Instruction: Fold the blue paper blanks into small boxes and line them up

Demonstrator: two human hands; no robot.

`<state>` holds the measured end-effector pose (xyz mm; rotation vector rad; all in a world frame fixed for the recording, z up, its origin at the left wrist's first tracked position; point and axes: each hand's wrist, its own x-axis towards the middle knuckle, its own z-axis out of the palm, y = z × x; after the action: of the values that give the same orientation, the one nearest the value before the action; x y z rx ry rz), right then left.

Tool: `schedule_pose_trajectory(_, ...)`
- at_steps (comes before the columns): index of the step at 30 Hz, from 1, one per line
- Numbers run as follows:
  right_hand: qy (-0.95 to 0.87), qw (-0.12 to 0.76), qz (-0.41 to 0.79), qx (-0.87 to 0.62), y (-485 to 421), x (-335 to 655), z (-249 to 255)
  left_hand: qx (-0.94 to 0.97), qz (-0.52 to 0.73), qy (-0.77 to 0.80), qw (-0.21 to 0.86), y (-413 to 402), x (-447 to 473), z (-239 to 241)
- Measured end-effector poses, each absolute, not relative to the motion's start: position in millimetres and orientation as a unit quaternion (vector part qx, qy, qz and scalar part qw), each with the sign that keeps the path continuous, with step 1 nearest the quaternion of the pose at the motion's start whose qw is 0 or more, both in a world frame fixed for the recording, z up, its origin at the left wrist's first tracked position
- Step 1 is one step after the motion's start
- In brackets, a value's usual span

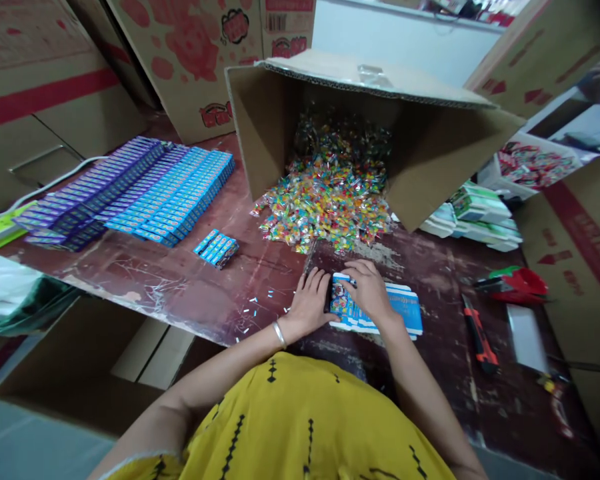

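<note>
Flat blue printed cartons (405, 309) with white flaps lie overlapping in a row on the table before me. My left hand (307, 303) rests at the left end of the row, fingers stretched out and thumb against the lower left edge. Over the upper part of the leftmost carton (341, 300), my right hand (370, 290) bends its fingers and thumb around the edge. Its palm and wrist cover part of the row. Beyond both hands, a heap of small wrapped colourful candies (325, 207) spills from a cardboard box lying on its side (415, 160).
Filled blue boxes (175, 193) and purple boxes (95, 187) stand in rows at left, with a small blue group (216, 249) nearer. At right lie a red-black cutter (480, 337), a red tape dispenser (520, 285) and green-white cartons (480, 210). An open carton (80, 360) sits below the table's edge.
</note>
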<state>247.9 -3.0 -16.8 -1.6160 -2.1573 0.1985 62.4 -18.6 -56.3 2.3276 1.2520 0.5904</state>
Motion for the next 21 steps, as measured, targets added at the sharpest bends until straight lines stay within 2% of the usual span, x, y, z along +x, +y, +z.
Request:
schedule_pose_trajectory(3,-0.705,0.312,0.145,-0.62,-5.8,245.0,-7.8,0.831,0.23,0.451,0.231,-21.4,58.5,-45.8)
schedule_pose_trajectory(6,-0.582,0.412,0.272,-0.646,-5.2,234.1,-4.9,0.81,0.255,0.452,0.273,-25.8,56.9,-30.3)
schedule_pose_trajectory(10,-0.496,0.486,0.375,-0.614,-9.2,215.3,-1.8,0.749,0.295,0.468,0.363,-21.3,52.5,-13.2)
schedule_pose_trajectory(16,-0.581,0.44,0.446,-0.52,-27.3,208.2,-2.3,0.56,0.361,0.337,0.666,-1.7,31.5,-3.9)
schedule_pose_trajectory(19,-0.605,0.404,0.494,-0.476,-28.8,212.9,3.4,0.516,0.324,0.305,0.732,-0.2,20.5,-2.4)
schedule_pose_trajectory(21,-0.622,0.332,0.538,-0.462,-26.7,216.8,12.5,0.528,0.286,0.287,0.747,-2.1,14.5,-1.8)
